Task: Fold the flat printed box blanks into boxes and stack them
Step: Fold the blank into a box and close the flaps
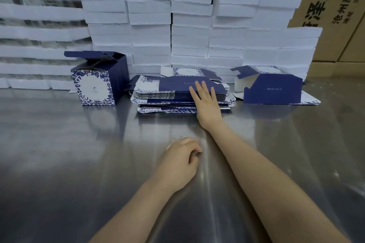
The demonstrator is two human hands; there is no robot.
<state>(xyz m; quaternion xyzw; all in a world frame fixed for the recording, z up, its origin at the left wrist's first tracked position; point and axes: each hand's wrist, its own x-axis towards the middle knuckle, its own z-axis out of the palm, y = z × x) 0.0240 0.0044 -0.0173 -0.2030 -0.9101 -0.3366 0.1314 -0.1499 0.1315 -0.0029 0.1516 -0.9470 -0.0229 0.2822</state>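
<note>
A shiny steel table (59, 154) fills the view, seen from above and behind two bare forearms.

Toward the middle of the table's far edge lies a stack of flat box blanks (158, 92). They are dark navy card with white panels edged in a blue leaf and flower print. The sheets sit unevenly, so their scalloped printed edges fan out at the stack's left side. One more blank (187, 72), showing a white panel framed by blue foliage, lies just behind the stack.

The right hand (206, 102) reaches forward and lies flat on the right part of the stack. Its fingers are straight and slightly spread, pressing on the top sheet and gripping nothing.

The left hand (178, 165) rests on the bare table nearer the body, well apart from the stack. Its fingers are curled in toward the palm and hold nothing.

Left of the stack stands a folded box (96, 83), upright, with its top flaps open. Its front face is white with the blue floral border and its side is plain navy.

Right of the stack lies a half-opened blank (274, 90), with a navy side facing forward and its grey inside showing.

Along the far edge, white foam blocks (150, 25) are piled in tall columns like a wall. Brown cardboard cartons (335, 6) with black lettering stand behind them at the far right corner.
</note>
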